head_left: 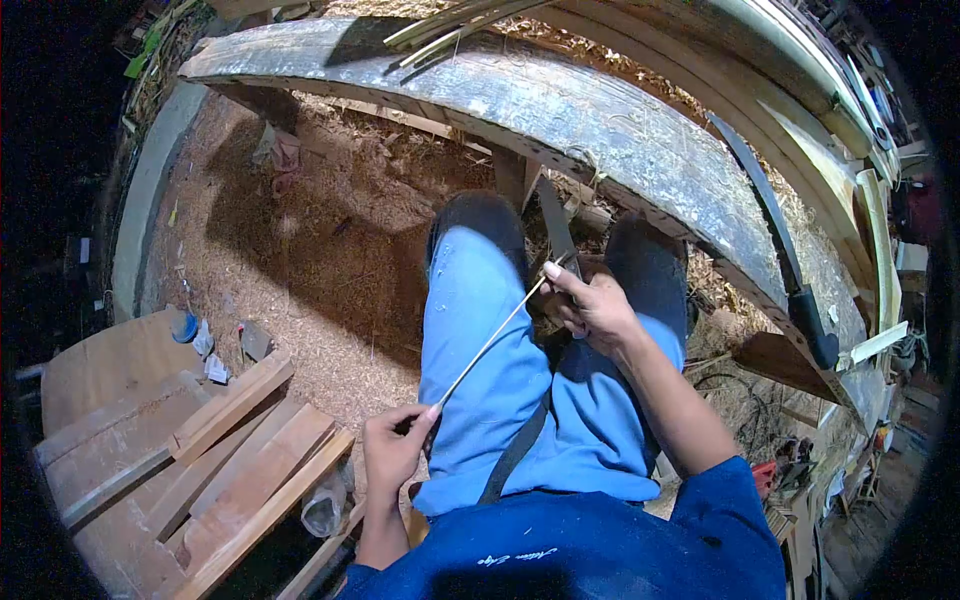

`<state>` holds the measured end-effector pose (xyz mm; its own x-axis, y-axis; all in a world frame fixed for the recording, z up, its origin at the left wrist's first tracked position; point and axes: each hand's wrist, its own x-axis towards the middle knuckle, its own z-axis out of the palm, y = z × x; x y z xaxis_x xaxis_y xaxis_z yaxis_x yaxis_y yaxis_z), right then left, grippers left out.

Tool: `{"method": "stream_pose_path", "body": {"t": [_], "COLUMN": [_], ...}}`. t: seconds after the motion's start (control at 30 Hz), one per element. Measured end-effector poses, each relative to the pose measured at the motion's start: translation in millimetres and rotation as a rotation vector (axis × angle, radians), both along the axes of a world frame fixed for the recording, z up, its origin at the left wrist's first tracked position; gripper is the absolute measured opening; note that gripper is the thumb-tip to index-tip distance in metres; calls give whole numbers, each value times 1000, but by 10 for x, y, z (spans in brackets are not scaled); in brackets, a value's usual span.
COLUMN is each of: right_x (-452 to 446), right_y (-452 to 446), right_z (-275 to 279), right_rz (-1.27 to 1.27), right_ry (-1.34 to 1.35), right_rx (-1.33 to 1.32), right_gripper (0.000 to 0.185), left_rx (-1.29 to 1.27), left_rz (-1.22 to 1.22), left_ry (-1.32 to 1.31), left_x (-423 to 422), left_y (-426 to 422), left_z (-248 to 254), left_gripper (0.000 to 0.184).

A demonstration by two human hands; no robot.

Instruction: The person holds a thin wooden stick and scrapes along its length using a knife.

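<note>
A thin, pale strip (490, 345) slants across my lap between both hands. My left hand (393, 445) pinches its lower end near my left thigh. At the upper end, my right hand (590, 305) is closed around a knife, with the strip's tip at the thumb. The knife's dark, broad blade (554, 217) points up between my knees toward the bench. Its handle is mostly hidden by my fingers.
A long, worn wooden bench (490, 85) curves across in front of my knees. On it rest thin strips (440, 30) and a long dark blade (755, 190) with a black handle. Cut wood pieces (255, 460) lie at lower left. Shavings cover the floor (330, 290).
</note>
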<state>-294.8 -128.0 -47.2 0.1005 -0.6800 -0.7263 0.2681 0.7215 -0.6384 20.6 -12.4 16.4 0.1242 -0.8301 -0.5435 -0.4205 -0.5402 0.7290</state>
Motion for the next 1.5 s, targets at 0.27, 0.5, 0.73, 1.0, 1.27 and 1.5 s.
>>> {"method": "stream_pose_path", "body": {"t": [0.27,0.5,0.73,1.0,1.27,1.5], "right_x": [-66,-54,-35,-34,-156,191], "right_y": [14,-9,-28,-10,172,624], "right_z": [-127,-66,-53,-166,-269,62], "right_rz": [-99,-151,-201,-465,-116,127], "right_ry": [-155,-173,-67,-153,-239,317], "right_rx": [-73,-6,57,72,-87,-742], "right_gripper": [41,28,29,21,61,47], "left_rx": [-117,-68,-119,19,61,39], "left_rz": [-64,-22,-93,-157,47,79], "left_ry": [4,33,-62,101,332,400], "left_x": [-297,-316,-296,10,-146,-400], "left_y": [-283,-303,-245,-288,-276,-449], "left_z": [51,83,-13,64,11,-113], "left_gripper": [14,16,17,21,24,23]}}
